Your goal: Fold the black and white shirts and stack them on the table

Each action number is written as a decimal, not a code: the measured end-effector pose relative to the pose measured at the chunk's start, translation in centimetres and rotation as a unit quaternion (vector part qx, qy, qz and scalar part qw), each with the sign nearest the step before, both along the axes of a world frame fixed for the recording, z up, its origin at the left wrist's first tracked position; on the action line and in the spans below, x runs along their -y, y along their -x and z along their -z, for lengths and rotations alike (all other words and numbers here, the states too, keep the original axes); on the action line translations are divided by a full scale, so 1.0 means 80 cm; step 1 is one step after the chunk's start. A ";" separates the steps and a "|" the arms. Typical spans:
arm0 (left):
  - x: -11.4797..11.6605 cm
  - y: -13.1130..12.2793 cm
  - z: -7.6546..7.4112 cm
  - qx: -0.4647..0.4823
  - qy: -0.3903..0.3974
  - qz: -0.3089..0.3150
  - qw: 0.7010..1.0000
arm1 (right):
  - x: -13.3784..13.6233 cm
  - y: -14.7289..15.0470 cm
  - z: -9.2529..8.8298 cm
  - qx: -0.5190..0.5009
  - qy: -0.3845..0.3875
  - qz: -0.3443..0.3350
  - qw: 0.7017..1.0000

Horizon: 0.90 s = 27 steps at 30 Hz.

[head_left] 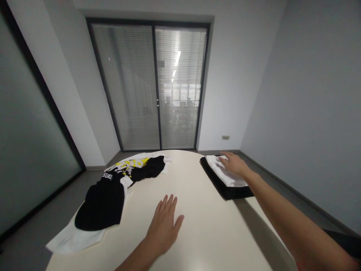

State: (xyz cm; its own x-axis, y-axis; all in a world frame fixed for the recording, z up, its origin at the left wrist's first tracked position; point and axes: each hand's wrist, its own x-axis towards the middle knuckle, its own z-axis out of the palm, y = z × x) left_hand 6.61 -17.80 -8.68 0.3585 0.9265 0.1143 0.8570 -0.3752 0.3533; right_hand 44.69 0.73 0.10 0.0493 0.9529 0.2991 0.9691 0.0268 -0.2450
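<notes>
Two folded garments (225, 177) stacked at the worktop's (211, 226) right edge under the right hand's (234, 163) flat fingers; left hand (165, 226) rests released; loose pile (113, 188) unfolded.

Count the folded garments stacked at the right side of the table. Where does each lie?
2: a folded white garment on top, under the right hand, and a folded black garment beneath it on the table. More may be hidden between them.

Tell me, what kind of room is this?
Probably an office meeting room. There is a big pale table, plain grey walls, and sliding glass doors with blinds. The right hand rests on folded clothes; the left hand lies flat on the table.
</notes>
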 end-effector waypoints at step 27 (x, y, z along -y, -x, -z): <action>-0.076 0.185 -0.027 0.106 -0.072 -0.489 0.863 | 0.130 0.172 0.083 -0.112 -0.022 -0.140 0.984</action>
State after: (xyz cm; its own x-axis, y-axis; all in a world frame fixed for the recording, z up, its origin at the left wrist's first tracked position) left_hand -8.19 -11.72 -6.52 -0.6298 0.7447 0.2208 0.7104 0.4372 0.5514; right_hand 30.90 -9.67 -6.57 -0.1430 0.9252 0.3515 0.8440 0.2995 -0.4449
